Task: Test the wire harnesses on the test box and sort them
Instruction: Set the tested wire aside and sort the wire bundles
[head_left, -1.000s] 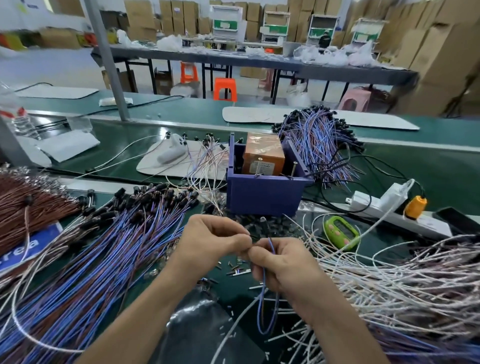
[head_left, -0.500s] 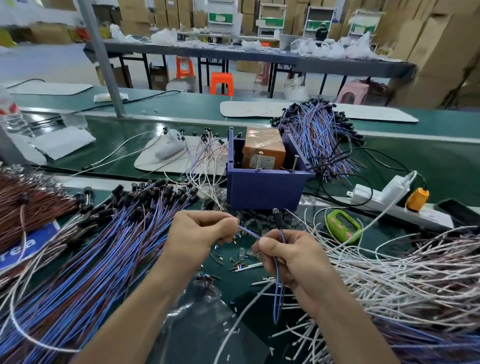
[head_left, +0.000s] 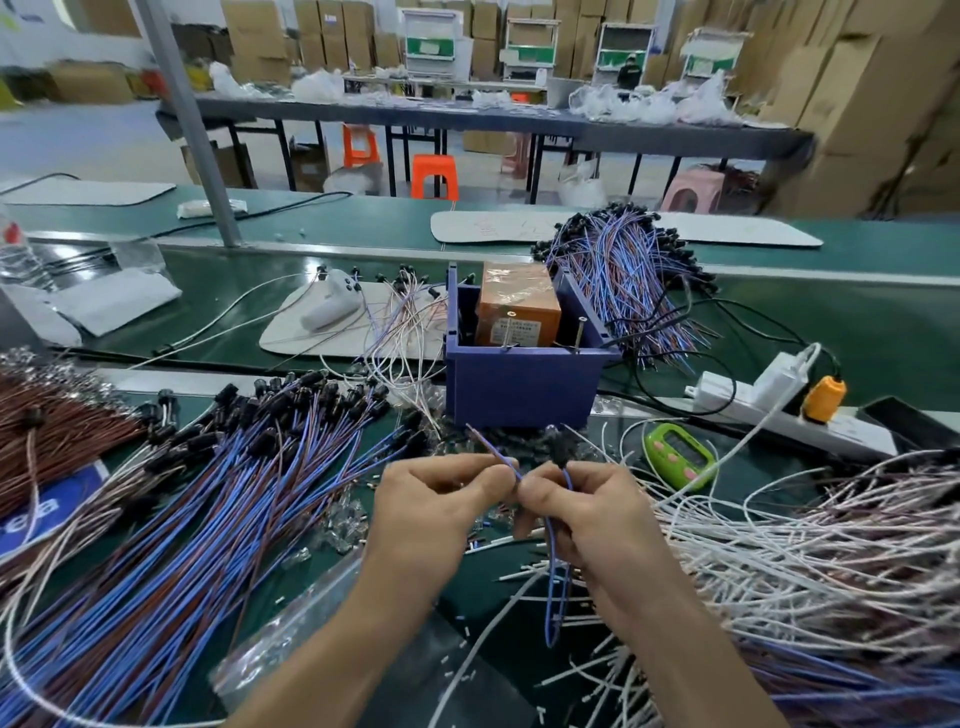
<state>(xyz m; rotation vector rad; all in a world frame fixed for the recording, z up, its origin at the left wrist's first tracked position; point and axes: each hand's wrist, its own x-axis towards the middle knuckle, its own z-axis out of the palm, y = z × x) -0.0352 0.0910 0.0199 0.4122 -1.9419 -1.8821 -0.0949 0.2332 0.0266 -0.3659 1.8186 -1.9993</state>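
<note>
Closer together now, left hand (head_left: 436, 499) and right hand (head_left: 582, 514) pinch one blue harness (head_left: 549, 608), readying its ends for the test box (head_left: 519, 384).

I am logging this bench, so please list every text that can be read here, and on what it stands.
"ea": white letters, cut off at the picture's edge, on the blue card under the wires at the left.
Label on the orange box: print too small to read.
Green timer: display blurred, unreadable.
Nothing else is legible.
</note>
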